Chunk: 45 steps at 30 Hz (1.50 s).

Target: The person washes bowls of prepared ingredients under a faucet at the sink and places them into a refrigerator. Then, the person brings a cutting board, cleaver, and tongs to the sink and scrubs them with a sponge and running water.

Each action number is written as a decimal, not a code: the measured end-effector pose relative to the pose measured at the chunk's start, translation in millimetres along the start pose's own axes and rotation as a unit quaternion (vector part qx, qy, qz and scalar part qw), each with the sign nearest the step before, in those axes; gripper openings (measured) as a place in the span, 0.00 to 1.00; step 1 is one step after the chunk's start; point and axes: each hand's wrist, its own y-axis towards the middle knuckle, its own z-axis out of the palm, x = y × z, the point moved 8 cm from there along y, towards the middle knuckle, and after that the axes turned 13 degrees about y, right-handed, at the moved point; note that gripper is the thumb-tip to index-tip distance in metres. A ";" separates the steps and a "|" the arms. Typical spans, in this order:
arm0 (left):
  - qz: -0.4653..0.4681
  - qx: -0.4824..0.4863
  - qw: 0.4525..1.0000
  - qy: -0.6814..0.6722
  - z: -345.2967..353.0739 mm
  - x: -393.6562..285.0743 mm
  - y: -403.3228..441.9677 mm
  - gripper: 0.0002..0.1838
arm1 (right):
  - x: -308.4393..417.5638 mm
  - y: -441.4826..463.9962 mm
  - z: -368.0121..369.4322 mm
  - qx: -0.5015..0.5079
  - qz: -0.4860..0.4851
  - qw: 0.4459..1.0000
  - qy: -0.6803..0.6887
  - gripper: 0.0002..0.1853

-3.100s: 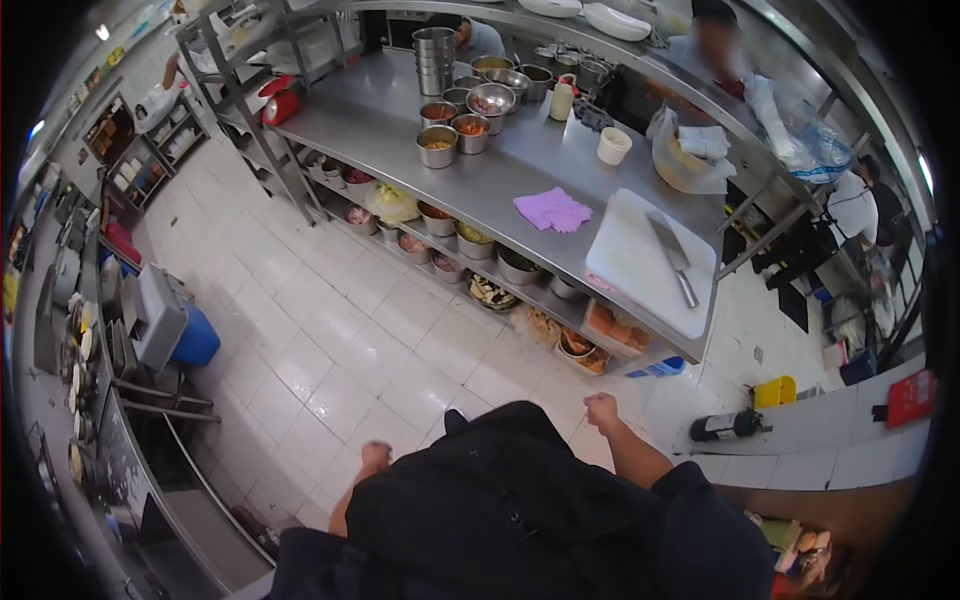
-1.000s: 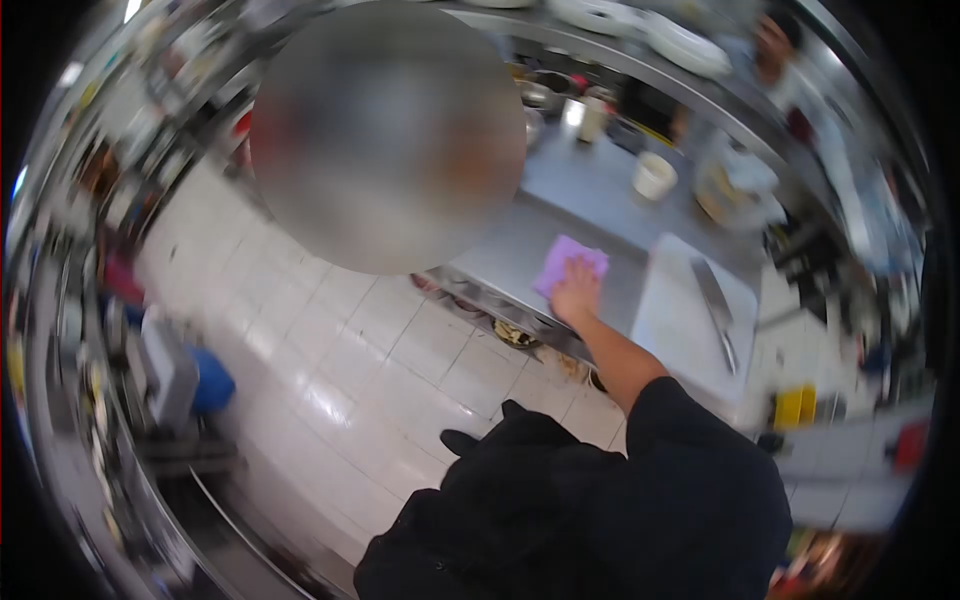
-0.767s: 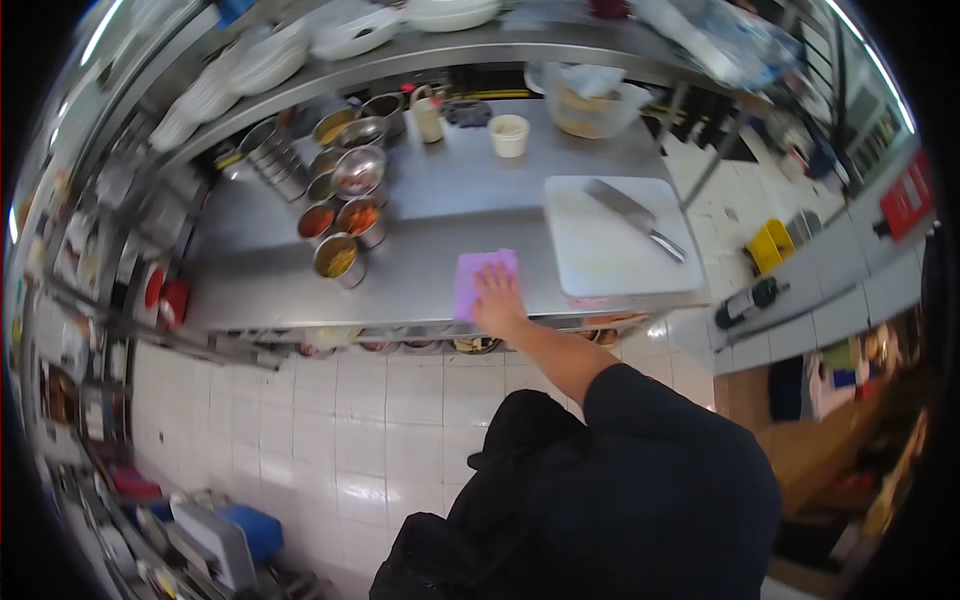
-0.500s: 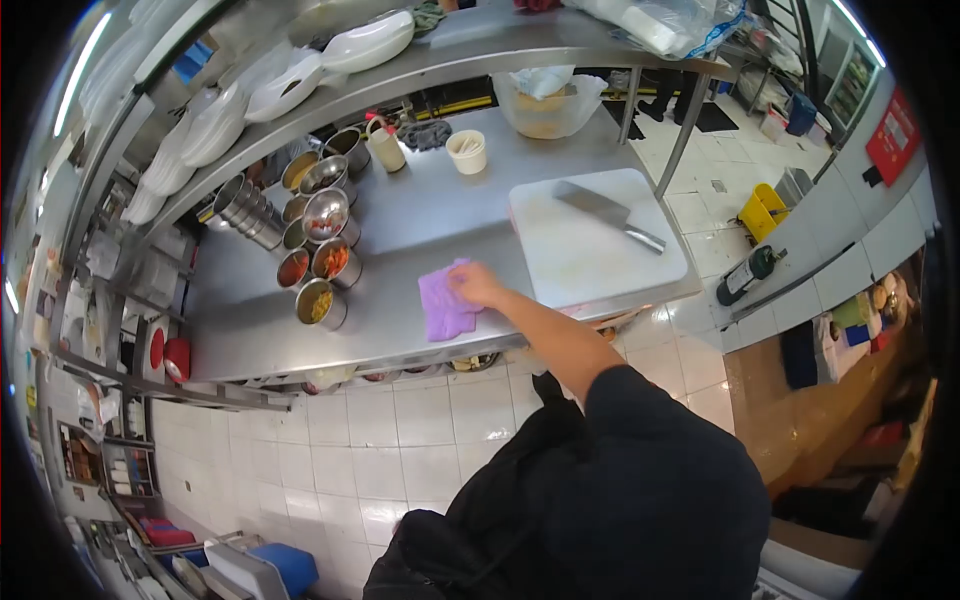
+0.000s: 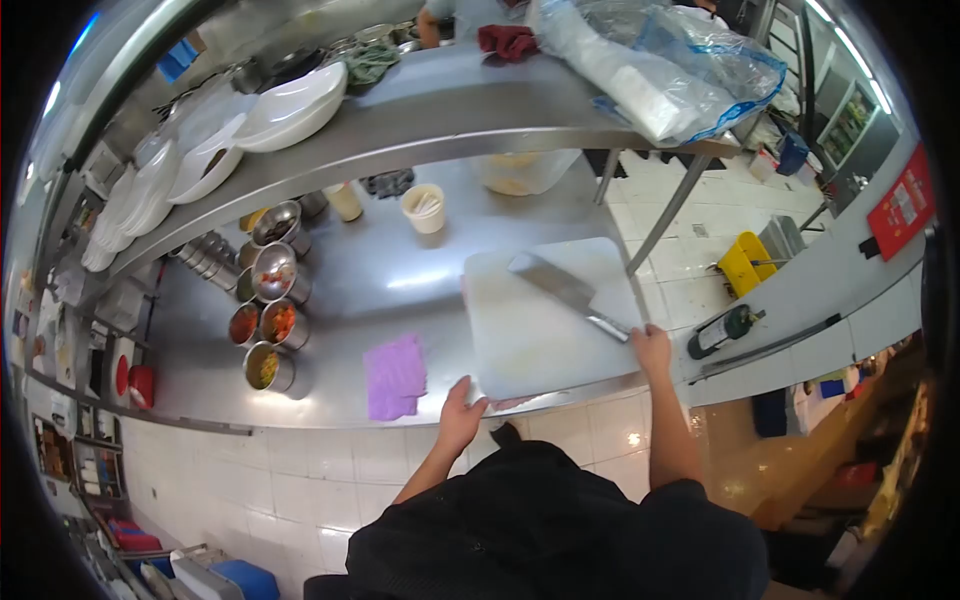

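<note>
Your left hand (image 5: 462, 417) and right hand (image 5: 652, 352) are at the cutting board (image 5: 530, 350).
Your left, thumb and fingers parted, is at its near left corner; your right is at its right edge by the knife's (image 5: 567, 287) handle end, its grip unclear. The knife lies slantwise on the cutting board, which rests on the metal table (image 5: 345, 340). Leftward lie a purple cloth (image 5: 396, 378), then metal pots (image 5: 275, 271).
</note>
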 end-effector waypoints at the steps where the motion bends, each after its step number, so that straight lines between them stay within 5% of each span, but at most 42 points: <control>1: 0.016 -0.041 0.997 0.057 9.6 6.2 16.5 0.35 | 6.1 1.5 -5.0 0.023 0.046 0.999 0.003 0.28; 9: -0.041 -0.103 0.994 -0.008 33.1 -0.2 38.7 0.40 | -9.4 6.4 8.2 0.072 0.107 0.991 0.022 0.26; 11: -0.045 -0.098 0.994 -0.025 30.8 -7.9 41.3 0.42 | -9.2 5.3 0.0 -0.027 0.058 0.998 0.030 0.23; 15: -0.188 -0.118 0.969 -0.112 20.7 4.5 52.4 0.38 | -11.9 11.3 1.7 0.000 0.082 0.996 0.026 0.23; 23: -0.343 0.027 0.901 -0.266 12.6 -0.7 51.3 0.19 | -27.1 23.0 9.5 0.054 0.180 0.979 0.083 0.27; 27: -0.345 0.029 0.872 -0.346 19.8 -6.8 47.2 0.26 | -36.5 23.0 21.4 0.113 0.203 0.961 0.153 0.28; 30: -0.263 -0.036 0.948 -0.176 18.0 5.6 63.8 0.45 | -31.9 32.5 32.6 0.130 0.191 0.936 0.265 0.34; 33: -0.244 -0.021 0.955 -0.167 34.8 33.3 87.7 0.47 | -38.0 39.9 31.2 0.128 0.262 0.939 0.181 0.42; 35: -0.256 -0.040 0.962 -0.091 29.7 14.3 81.3 0.46 | -38.7 37.9 52.8 0.192 0.305 0.902 0.236 0.48; 37: -0.242 -0.117 0.954 0.134 9.7 -11.2 72.7 0.42 | -32.3 35.8 56.4 0.191 0.273 0.912 0.240 0.50; 45: -0.183 -0.223 0.950 0.121 -31.1 -13.9 15.9 0.33 | 53.8 16.1 36.4 0.164 0.171 0.928 0.289 0.43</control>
